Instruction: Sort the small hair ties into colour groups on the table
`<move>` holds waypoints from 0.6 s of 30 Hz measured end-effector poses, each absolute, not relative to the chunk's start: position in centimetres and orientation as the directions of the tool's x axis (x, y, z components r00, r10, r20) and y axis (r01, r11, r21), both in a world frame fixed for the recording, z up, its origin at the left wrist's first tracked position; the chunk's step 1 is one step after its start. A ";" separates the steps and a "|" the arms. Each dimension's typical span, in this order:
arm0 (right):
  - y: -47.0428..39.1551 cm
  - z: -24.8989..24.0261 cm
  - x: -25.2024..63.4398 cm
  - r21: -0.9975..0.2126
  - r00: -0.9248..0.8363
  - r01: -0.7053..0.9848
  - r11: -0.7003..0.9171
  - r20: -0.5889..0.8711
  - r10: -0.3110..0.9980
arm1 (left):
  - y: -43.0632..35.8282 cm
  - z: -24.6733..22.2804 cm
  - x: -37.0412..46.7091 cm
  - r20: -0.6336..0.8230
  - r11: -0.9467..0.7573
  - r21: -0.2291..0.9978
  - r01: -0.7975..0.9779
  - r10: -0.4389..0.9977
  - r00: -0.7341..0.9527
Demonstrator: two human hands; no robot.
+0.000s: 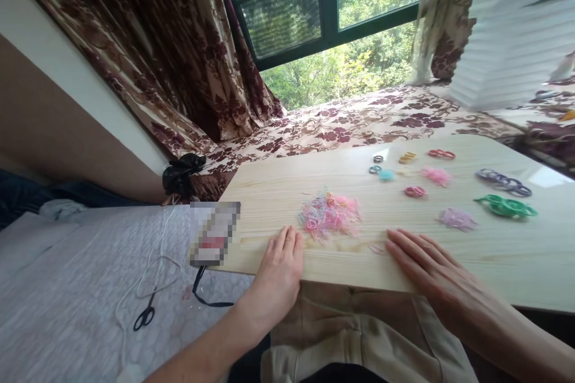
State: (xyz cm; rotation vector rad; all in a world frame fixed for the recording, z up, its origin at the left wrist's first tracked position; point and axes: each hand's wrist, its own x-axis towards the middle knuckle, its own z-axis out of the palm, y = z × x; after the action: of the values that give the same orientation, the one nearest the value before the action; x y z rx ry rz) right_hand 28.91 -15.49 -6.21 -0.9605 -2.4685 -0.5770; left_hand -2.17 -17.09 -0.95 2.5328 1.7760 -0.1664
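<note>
My left hand [281,263] rests on the wooden board's [260,191] near edge, fingers stretched out and holding nothing. Just beyond its fingertips lies a loose pile of tiny elastic bands [330,215], mostly pink with some blue, purple and yellow. Flat on the board at the right is my right hand [422,260], its fingers extended and nothing in them. A few pale pink bands [376,248] lie beside its fingertips. Beyond it are a small lilac heap [457,219], a pink heap [437,176], and a turquoise heap [386,175].
Hair ties lie in colour groups: green [512,206], purple [504,182], red [441,154], pink [414,191] and yellow [407,157]. A blurred-out phone-like object [215,233] sits at the board's left corner. Scissors [145,316] and a white cable [144,275] lie on the bed.
</note>
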 end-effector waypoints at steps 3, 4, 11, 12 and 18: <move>-15.8 -6.1 28.7 0.210 -0.656 0.710 0.672 0.545 0.522 | -17.5 -1.3 -2.5 -0.082 -0.340 -0.021 0.940 0.938 0.337; -15.9 -5.9 28.8 0.202 -0.656 0.710 0.675 0.539 0.528 | -17.6 -1.3 -2.7 -0.058 -0.344 -0.007 0.939 0.938 0.343; -16.4 -3.7 31.0 0.000 -0.627 0.718 0.696 0.433 0.648 | -17.3 1.2 -5.2 0.000 -0.397 0.304 0.866 0.909 0.417; -16.3 -3.4 31.1 -0.047 -0.611 0.727 0.686 0.411 0.676 | -16.7 1.4 -5.3 0.031 -0.383 0.355 0.853 0.917 0.399; -15.6 -1.6 28.9 -0.200 -0.575 0.716 0.668 0.373 0.728 | -10.8 -1.5 -3.8 0.357 -0.226 0.531 0.817 0.934 0.026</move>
State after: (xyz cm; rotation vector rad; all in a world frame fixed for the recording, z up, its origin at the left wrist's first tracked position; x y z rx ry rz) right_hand 28.88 -15.56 -1.55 -1.1279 -2.4587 0.0377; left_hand -3.78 -10.84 -1.48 2.1147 1.8325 0.9769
